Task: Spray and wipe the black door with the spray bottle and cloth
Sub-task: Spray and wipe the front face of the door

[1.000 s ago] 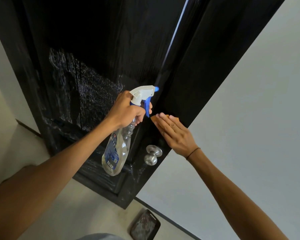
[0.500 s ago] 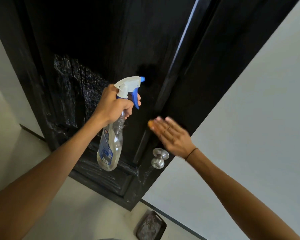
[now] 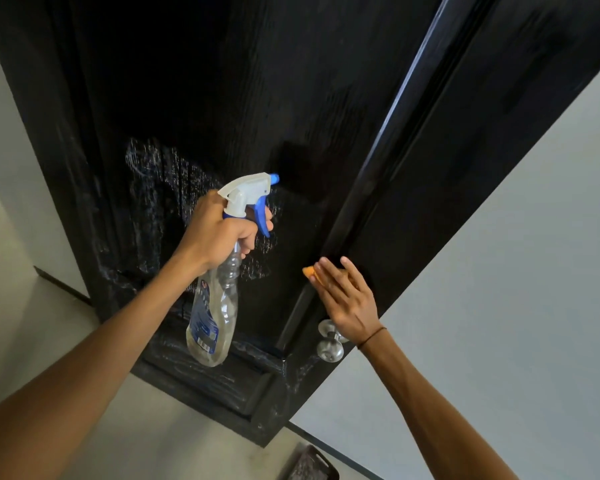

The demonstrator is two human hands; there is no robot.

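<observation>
Left hand (image 3: pixel 219 233) grips spray bottle (image 3: pixel 212 313) — nozzle toward black door (image 3: pixel 257 98); right hand (image 3: pixel 347 299) flat, pressing orange cloth (image 3: pixel 309 273) on door.

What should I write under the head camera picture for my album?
Left hand aims a spray bottle at the black door while the right hand presses an orange cloth against it.

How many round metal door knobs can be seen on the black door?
1. The door knob sits on the black door near its lower right edge, just below the right hand. A knob on the far side would be hidden.
</observation>
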